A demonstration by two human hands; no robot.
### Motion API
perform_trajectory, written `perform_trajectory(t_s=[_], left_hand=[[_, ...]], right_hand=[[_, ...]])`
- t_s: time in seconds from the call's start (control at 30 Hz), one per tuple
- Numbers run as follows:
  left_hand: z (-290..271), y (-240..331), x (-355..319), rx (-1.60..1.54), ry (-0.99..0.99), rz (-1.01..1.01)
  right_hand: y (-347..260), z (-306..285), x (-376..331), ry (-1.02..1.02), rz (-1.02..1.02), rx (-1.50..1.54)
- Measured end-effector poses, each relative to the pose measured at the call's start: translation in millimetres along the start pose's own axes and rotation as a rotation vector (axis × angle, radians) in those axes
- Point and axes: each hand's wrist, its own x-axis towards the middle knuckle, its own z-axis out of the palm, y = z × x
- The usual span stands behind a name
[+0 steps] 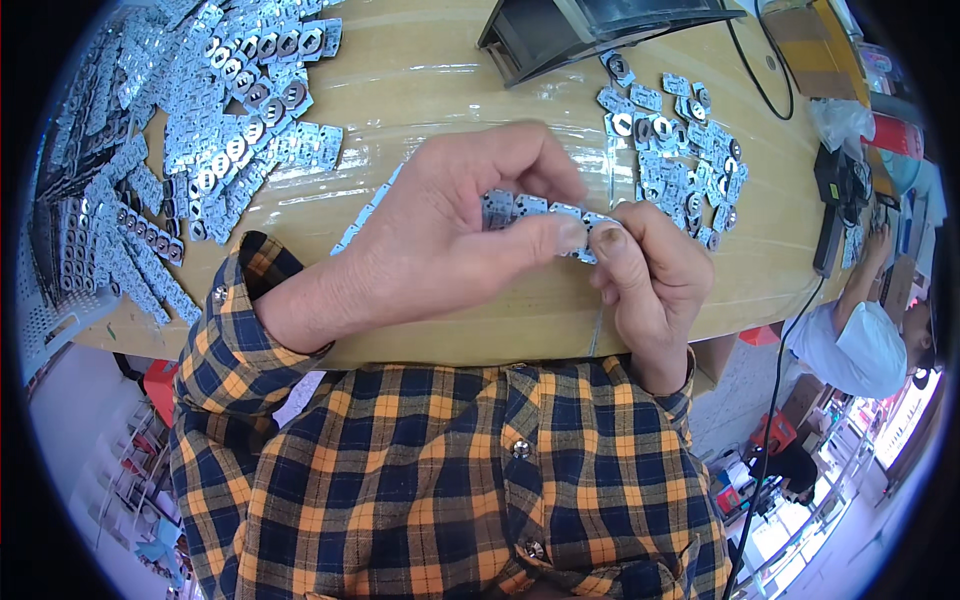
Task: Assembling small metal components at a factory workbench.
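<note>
A strip of small joined circuit boards point(528, 206) runs between my two hands, above the table's near edge. My left hand point(450, 215) is closed on it, with the thumb pressed along the boards and the fingers curled behind. At the strip's right end, my right hand point(655, 265) pinches a board between thumb and bent fingers; the thumbtips almost meet. Beyond my left wrist shows another row of boards point(366, 212); whether it joins the held strip is hidden. Small separate boards point(690, 150), several with round metal parts, lie heaped beyond my right hand.
Many uncut board strips point(235, 120) are piled at the left, beside a pale perforated basket point(60, 325). A black open-sided box point(590, 35) stands at the back of the tan table point(440, 100). A black cable point(775, 400) hangs at the right, where another person point(855, 345) works.
</note>
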Motion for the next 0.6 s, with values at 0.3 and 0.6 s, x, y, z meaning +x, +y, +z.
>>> perform_trajectory(t_s=[0.3, 0.6], left_hand=[[-1.4, 3.6, 0.1, -0.244, -0.043, -0.112], [2.7, -5.8, 1.9, 0.522, 0.091, 0.501]], right_hand=[[-0.8, 7.9, 1.6, -0.014, 0.382, 0.799], [6.3, 7.9, -1.0, 0.056, 0.245, 0.495]])
